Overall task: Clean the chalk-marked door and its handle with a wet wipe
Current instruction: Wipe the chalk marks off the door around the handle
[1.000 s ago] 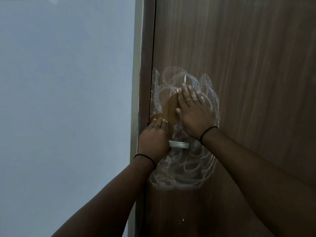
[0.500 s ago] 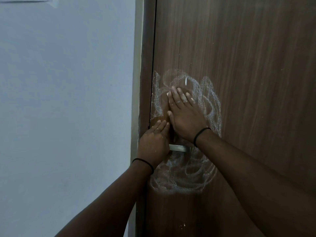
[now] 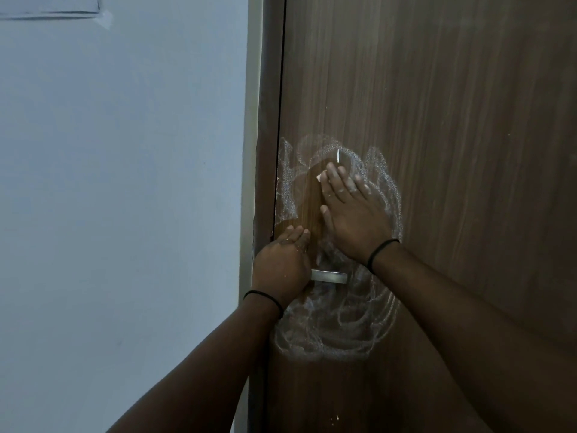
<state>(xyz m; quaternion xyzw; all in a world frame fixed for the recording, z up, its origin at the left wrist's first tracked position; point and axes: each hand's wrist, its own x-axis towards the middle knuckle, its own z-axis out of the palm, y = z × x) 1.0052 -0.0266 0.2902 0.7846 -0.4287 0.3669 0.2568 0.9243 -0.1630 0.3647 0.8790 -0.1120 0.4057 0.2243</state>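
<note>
door steadied by your left hand gripping the handle; right hand presses the wipe flat mid-frame, fingers straight.

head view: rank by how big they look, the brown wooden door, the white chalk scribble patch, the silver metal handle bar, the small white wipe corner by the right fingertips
1. Brown wooden door
2. White chalk scribble patch
3. Silver metal handle bar, partly hidden by the left hand
4. White wipe corner, mostly hidden under the right hand, so its true size is unsure
</note>
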